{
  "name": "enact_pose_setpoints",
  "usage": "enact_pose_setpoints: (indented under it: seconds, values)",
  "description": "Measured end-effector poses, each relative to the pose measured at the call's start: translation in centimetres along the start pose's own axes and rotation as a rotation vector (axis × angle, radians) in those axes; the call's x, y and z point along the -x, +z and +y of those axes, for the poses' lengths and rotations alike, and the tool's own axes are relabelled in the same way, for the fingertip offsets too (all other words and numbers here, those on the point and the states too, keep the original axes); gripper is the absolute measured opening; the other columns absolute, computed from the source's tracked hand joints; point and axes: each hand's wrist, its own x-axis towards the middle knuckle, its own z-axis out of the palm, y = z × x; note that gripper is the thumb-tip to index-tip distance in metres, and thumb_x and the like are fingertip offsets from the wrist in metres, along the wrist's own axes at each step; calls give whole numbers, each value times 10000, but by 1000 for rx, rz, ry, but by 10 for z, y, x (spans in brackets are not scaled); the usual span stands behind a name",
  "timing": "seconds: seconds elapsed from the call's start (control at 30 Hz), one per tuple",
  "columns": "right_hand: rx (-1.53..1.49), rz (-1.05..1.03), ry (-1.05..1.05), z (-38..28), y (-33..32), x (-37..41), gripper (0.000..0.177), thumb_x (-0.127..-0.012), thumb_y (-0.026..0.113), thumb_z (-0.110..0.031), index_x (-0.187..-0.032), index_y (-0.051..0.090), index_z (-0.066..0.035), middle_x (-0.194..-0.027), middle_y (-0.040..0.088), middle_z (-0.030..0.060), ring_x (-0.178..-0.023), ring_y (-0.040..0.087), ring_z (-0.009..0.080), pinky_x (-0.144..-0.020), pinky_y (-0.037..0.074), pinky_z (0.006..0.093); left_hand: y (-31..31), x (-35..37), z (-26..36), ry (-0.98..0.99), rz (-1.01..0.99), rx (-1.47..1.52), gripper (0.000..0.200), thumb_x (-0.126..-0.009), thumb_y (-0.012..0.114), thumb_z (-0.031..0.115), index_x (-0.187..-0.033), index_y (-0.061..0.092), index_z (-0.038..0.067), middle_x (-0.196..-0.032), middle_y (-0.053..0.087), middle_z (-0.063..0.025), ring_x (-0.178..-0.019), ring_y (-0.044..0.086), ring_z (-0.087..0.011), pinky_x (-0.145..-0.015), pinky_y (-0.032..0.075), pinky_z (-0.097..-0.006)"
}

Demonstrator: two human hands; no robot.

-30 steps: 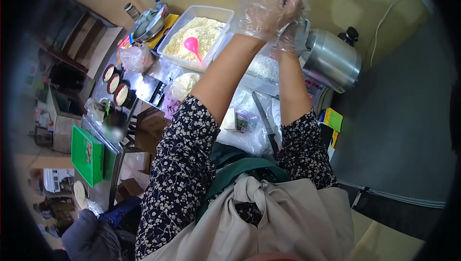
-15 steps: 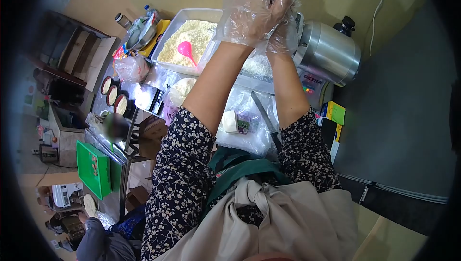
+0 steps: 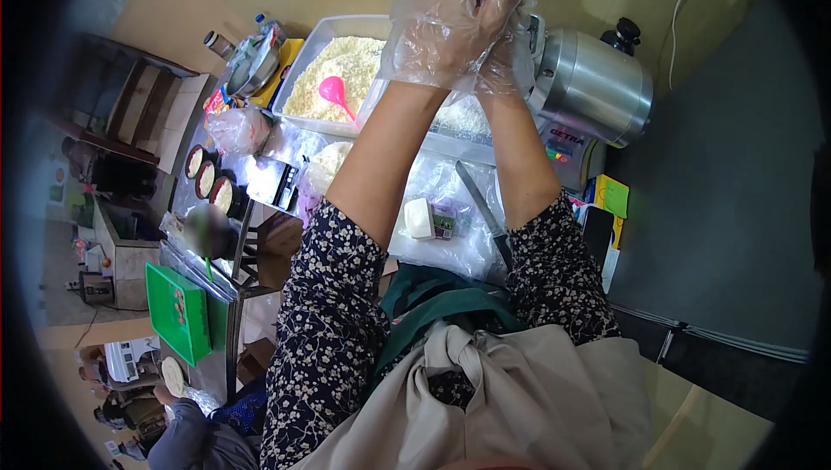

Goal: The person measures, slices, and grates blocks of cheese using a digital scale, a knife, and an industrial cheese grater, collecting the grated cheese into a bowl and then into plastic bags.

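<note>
My left hand [image 3: 440,33] and my right hand [image 3: 505,33] are both in loose clear plastic gloves. They are raised together at the top of the head view, pressed against each other with fingers curled in. A small dark spot shows between them, but what they hold, if anything, is hidden. Below and behind them stand a clear tub of pale crumbly powder [image 3: 355,63] with a pink scoop [image 3: 332,89] in it, and a second tub of white powder [image 3: 463,117]. Nearer to me, a white block [image 3: 419,219] and a knife [image 3: 481,202] lie on a plastic-covered surface.
A silver mixer [image 3: 597,85] stands to the right of my hands. At the left are a scale [image 3: 281,184], dark cups of white filling [image 3: 205,177], a metal bowl [image 3: 251,72] and a green crate [image 3: 177,314]. Another person [image 3: 203,435] is at the lower left.
The view has shifted slightly, and my joined hands sit a little further left and higher in it. They remain pressed together; nothing else has visibly moved.
</note>
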Motion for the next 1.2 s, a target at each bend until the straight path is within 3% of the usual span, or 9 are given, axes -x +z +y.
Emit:
enact_pose_setpoints:
  seconds: [0.07,0.1,0.17,0.3,0.4,0.67,1.2]
  values:
    - [-822,-40,571,3,11,0,258,-844,606,-276,-1005,538,-86,-934,624,95,-914,584,280,-845,399,402,-1,0,1,4,-3,5,280,-870,542,282,-736,614,46,-685,565,-184,-668,550,-377,-603,413,-466]
    - [-822,-37,569,5,13,2,258,-844,606,-276,-1005,538,-86,-934,624,95,-914,584,280,-845,399,402,-1,0,1,5,-6,8,280,-870,542,281,-735,614,46,-684,564,-184,-667,550,-377,-601,413,-466]
    - [-325,-10,397,0,12,3,302,-840,623,-290,-1044,540,-84,-944,622,91,-909,583,281,-853,395,393,-2,0,2,1,-8,11,281,-871,541,280,-733,613,46,-683,563,-183,-665,550,-378,-598,411,-467]
    - [-545,72,423,1,16,6,337,-838,633,-284,-1090,535,-82,-939,620,83,-899,581,284,-843,392,386,-7,0,6,-9,-8,19,282,-872,539,279,-729,611,47,-681,561,-183,-661,549,-378,-593,409,-468]
    - [-312,-19,300,6,13,7,360,-842,631,-281,-1121,526,-79,-931,617,87,-896,579,289,-837,392,394,-15,1,9,-165,-150,77,300,-877,540,299,-794,639,28,-761,610,-202,-715,591,-373,-632,454,-444]
    - [-292,65,291,0,14,5,338,-839,633,-265,-1078,516,-56,-916,611,103,-887,583,289,-818,393,400,-4,6,2,-148,-89,66,321,-870,543,325,-767,651,40,-757,615,-194,-714,595,-367,-638,460,-446]
    - [-356,30,314,9,20,14,346,-828,644,-241,-1080,511,-45,-917,612,87,-875,582,271,-811,406,391,20,14,-9,-99,31,60,364,-857,549,376,-714,674,64,-749,625,-179,-712,602,-354,-649,472,-450]
